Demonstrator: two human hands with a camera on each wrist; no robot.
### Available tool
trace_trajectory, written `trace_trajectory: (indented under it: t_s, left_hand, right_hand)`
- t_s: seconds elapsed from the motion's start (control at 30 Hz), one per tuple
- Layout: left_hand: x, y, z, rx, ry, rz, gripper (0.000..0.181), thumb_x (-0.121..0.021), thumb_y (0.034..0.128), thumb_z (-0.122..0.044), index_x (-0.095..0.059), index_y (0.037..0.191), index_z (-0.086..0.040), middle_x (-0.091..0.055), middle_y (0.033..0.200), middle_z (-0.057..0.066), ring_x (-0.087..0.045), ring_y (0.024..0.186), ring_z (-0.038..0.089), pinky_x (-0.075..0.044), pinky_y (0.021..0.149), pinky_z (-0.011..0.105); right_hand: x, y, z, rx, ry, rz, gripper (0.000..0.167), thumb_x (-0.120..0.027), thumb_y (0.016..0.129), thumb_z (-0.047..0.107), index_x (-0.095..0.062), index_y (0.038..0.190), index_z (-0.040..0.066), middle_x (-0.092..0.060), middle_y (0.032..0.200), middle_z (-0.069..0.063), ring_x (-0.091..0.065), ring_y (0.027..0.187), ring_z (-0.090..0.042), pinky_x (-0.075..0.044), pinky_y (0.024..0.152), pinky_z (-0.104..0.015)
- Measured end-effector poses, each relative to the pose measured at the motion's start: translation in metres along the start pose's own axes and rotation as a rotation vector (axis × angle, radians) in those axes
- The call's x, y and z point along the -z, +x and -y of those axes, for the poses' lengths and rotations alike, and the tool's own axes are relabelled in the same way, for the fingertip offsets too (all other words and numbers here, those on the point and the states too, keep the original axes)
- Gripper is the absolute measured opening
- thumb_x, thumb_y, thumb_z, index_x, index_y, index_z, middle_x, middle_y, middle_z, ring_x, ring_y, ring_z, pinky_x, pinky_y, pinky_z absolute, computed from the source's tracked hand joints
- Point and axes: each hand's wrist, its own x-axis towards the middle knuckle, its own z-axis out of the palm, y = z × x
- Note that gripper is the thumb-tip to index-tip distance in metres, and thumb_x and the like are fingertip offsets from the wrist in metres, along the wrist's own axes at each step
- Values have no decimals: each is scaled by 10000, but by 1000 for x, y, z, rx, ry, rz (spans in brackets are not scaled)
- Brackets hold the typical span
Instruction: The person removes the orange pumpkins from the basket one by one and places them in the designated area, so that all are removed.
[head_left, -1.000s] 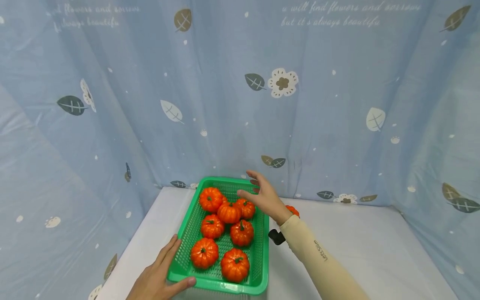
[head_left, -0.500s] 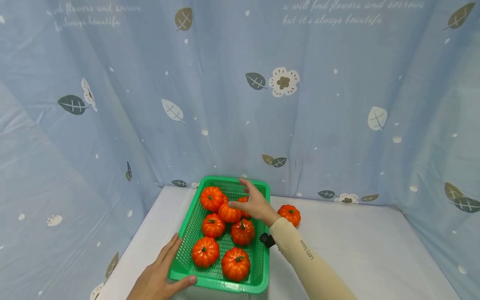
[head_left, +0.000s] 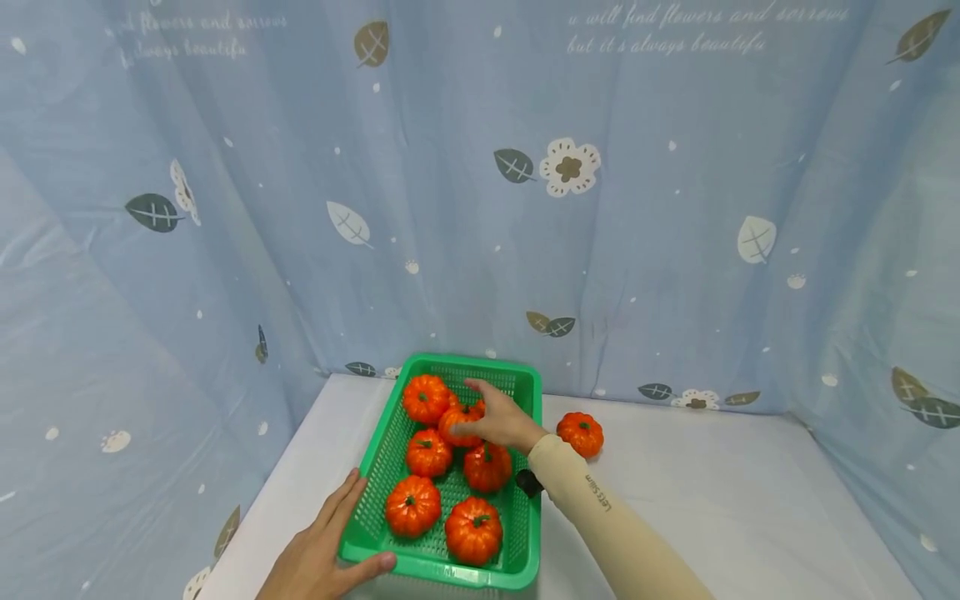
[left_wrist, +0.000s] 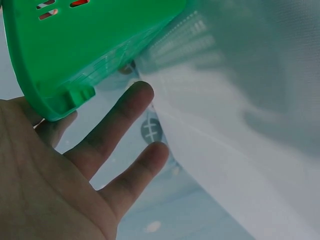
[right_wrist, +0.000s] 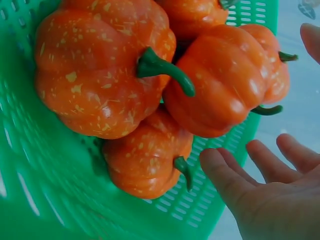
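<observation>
Several orange toy pumpkins with green stems lie in a green plastic basket (head_left: 530,533). My right hand (head_left: 501,419) reaches over the basket's right rim, its thumb and fingers spread around the upper middle pumpkin (head_left: 457,427). In the right wrist view a gap shows between the fingertips (right_wrist: 212,159) and the nearby pumpkin (right_wrist: 220,80). The hand and forearm hide part of the pumpkins behind. At the basket's near left corner rests my left hand (head_left: 318,542), thumb along the front rim. Its other fingers (left_wrist: 117,127) stretch out beside the basket wall.
One more pumpkin (head_left: 581,434) sits on the white table (head_left: 697,500), right of the basket. A blue patterned curtain (head_left: 465,208) hangs behind and at both sides. A small black object (head_left: 528,482) is at the right wrist.
My right hand has moved left and down over the pumpkins, from the back right of the basket. The pumpkin on the table has come into full view. The left hand stays in place.
</observation>
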Motion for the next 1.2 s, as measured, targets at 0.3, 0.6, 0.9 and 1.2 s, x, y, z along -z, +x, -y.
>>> trace_trajectory:
  t_s: [0.3, 0.6, 0.9, 1.2]
  left_hand:
    - [-2, 1, 0, 4, 0, 2, 1048, -701, 832, -683, -197, 1639, -245, -173, 1684, -17, -665, 1049, 371, -553, 800, 566]
    - [-2, 2, 0, -4, -8, 4, 1054, -709, 830, -674, -191, 1640, -244, -172, 1686, -5, -670, 1021, 366, -557, 779, 563]
    - [-1, 2, 0, 9, -8, 6, 1051, -705, 830, -678, -189, 1641, -252, -171, 1686, -9, -663, 1055, 373, -554, 796, 571]
    - [-2, 1, -1, 14, -20, 6, 1050, -710, 823, -680, -199, 1638, -259, -177, 1683, -13, -660, 1053, 372, -550, 794, 575]
  right_hand:
    - [-6, 5, -6, -39, -19, 29, 851, -801, 881, 265, -343, 1566, 52, -377, 1586, -155, -411, 1406, -359, -386, 1118, -550]
    - [-9, 8, -8, -46, -83, 6, 809, -799, 883, 223, -377, 1537, 2, -423, 1545, -196, -452, 1370, -367, -415, 1100, -529]
    - [-12, 10, -7, -58, -91, 4, 757, -788, 899, 225, -410, 1520, 14, -484, 1487, -205, -509, 1312, -351, -448, 1069, -509]
    - [-12, 9, -6, -21, -176, -27, 801, -839, 852, 247, -440, 1504, 4, -519, 1453, -188, -521, 1292, -343, -468, 1051, -488]
